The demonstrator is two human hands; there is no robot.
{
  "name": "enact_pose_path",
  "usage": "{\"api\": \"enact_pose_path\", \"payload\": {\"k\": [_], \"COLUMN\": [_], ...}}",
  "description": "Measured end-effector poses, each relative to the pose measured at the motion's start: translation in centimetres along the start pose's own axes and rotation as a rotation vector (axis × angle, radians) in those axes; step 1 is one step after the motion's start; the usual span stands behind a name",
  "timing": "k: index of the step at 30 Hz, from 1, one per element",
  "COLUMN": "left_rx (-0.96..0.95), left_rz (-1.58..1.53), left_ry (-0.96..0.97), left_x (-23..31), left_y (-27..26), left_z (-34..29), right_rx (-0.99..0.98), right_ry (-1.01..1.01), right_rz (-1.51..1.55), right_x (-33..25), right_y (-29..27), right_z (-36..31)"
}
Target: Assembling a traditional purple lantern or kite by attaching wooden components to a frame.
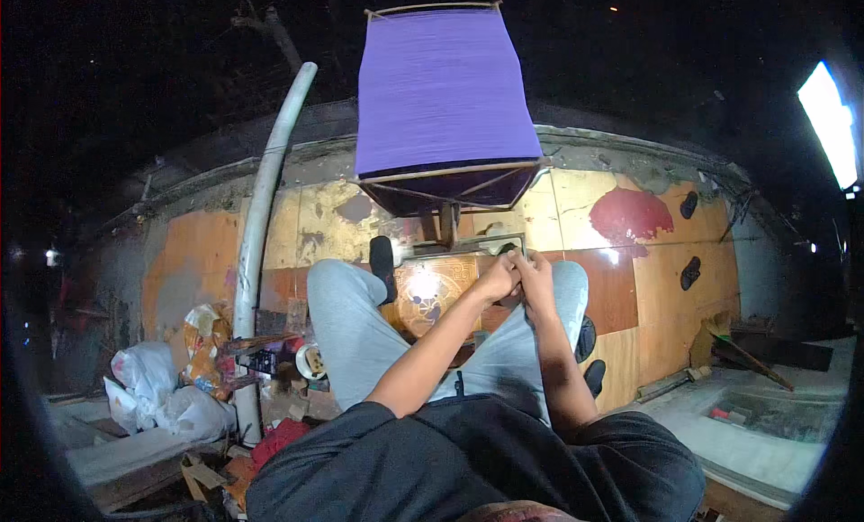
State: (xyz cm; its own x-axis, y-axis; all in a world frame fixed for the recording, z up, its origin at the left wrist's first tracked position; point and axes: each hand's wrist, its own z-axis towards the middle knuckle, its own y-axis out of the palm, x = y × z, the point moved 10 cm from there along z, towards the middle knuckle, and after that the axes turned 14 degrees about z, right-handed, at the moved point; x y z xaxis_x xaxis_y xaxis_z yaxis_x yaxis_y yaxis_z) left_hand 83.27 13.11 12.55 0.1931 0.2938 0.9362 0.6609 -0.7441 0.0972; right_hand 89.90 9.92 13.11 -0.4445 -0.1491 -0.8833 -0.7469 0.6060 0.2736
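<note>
My left hand (496, 282) and my right hand (538, 281) meet over my right leg, their fingers closed and pinched together. What they hold is too small to make out. Beyond them stands a large reel frame wound with purple thread (445, 90), its wooden bars (450, 172) showing at the near and far edges. A wooden post (447, 227) under the frame rises from a low base on the floor. Both hands are apart from the purple thread.
A pale pole (271, 180) leans upright at my left, near white plastic bags (148, 378) and a patterned orange bag (206, 342). Dark slippers (689, 272) lie on the patchwork floor (679, 328) at right. A bright lamp (828, 124) shines at the far right.
</note>
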Motion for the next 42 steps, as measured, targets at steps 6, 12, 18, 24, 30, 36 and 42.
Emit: {"api": "enact_pose_path", "payload": {"k": [6, 12, 18, 24, 30, 36, 42], "left_rx": [0.119, 0.282, 0.542, 0.302, 0.026, -0.064, 0.215], "left_rz": [0.011, 0.382, 0.986, 0.887, 0.276, -0.079, 0.095], "left_ry": [-0.391, -0.340, -0.515, -0.092, 0.054, -0.140, -0.280], "left_x": [-14.1, -16.4, -8.2, 3.9, 4.7, -5.5, -19.3], "left_y": [-2.3, -13.7, -22.8, -16.9, -4.8, 1.1, -5.8], "left_z": [3.8, -2.1, -12.0, -14.4, -6.2, 3.6, 5.3], "right_rx": [0.213, -0.252, -0.570, -0.489, -0.354, 0.088, 0.268], "right_ry": [0.042, 0.356, 0.491, 0.469, 0.311, 0.101, 0.359], "right_rz": [-0.555, -0.246, 0.111, 0.179, 0.080, -0.061, -0.055], "right_x": [12.8, 23.9, 20.7, 8.9, -0.5, 3.0, 18.8], "right_y": [-4.6, 7.4, 20.2, 17.2, 7.4, -3.4, -2.3], "right_z": [7.6, 5.6, -2.0, -8.3, -5.7, 1.7, 4.9]}}
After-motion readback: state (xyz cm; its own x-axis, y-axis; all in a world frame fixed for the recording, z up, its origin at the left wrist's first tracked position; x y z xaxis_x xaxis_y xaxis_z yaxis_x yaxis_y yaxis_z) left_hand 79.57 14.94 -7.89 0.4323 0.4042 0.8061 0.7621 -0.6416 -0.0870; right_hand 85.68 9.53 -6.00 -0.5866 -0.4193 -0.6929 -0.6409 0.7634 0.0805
